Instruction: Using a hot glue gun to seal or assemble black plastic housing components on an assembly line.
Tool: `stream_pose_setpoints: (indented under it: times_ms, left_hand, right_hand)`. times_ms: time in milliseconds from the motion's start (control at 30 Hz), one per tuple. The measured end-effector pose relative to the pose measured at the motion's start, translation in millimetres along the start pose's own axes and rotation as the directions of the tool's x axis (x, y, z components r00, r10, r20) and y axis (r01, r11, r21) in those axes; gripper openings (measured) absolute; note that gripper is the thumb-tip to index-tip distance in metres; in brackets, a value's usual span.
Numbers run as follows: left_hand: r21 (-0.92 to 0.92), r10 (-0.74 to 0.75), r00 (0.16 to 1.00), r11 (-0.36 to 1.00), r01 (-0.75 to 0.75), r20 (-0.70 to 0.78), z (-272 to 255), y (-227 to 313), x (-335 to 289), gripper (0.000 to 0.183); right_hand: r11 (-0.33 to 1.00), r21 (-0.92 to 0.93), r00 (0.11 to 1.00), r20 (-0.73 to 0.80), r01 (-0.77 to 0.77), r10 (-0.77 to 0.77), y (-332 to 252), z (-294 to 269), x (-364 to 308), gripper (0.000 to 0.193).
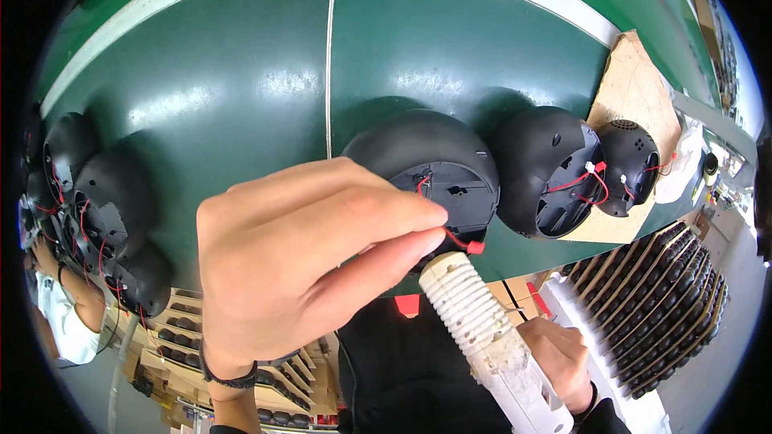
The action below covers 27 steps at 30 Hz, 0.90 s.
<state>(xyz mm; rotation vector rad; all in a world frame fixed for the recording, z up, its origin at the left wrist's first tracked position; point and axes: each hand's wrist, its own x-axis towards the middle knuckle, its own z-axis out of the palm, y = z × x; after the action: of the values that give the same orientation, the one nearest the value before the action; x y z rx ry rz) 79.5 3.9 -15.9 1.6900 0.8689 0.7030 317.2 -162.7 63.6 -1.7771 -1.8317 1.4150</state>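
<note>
My left hand (297,257) is closed in a pinch on a thin red wire, with a small red connector (476,247) at its end. Just below that connector is the tip of a stained white hand tool with a ribbed barrel (462,297), shaped like a heat gun. Against its side, my right hand (555,358) is curled, apparently around the grip, which the barrel hides. Behind my left fingers, a round black plastic housing (426,141) lies with its open side toward me. Another red wire shows inside it, and my hand covers part of its lower left.
Two more black housings (535,169) with red wires stand to the right, one on a brown cardboard sheet (635,88). Several others (112,201) crowd the table's left end, near a person's arm (80,289). Racks of black round parts (651,305) fill the lower right.
</note>
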Motion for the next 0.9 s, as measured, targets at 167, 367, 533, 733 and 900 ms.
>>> stream_pose_setpoints:
  times_ms: [167, 367, 533, 733, 900]
  left_hand:
    - [-0.028, -0.007, 1.000, 1.000, 0.007, -0.002, -4, -3, -4, 0.022]
    - [-0.077, -0.084, 0.996, 0.993, 0.087, 0.044, -14, -1, -12, 0.031]
    - [-0.097, -0.126, 0.991, 0.987, 0.130, 0.048, -22, -1, -27, 0.033]
    - [-0.160, -0.132, 0.982, 0.975, 0.153, 0.137, -24, -9, -40, 0.035]
    - [-0.119, -0.145, 0.971, 0.978, 0.169, 0.192, -27, -12, -51, 0.066]
  right_hand:
    - [0.999, -0.032, 0.998, 0.063, -0.023, 0.025, -1, -2, -3, 0.024]
    - [0.999, 0.005, 0.998, 0.033, -0.054, 0.054, 1, -2, -11, 0.023]
    - [1.000, -0.009, 0.999, 0.046, -0.021, 0.022, 3, -7, -7, 0.026]
    - [0.997, -0.028, 0.997, 0.000, -0.076, 0.076, -12, -15, -1, 0.025]
    - [0.992, 0.099, 0.997, 0.008, -0.082, 0.082, -9, -22, -9, 0.034]
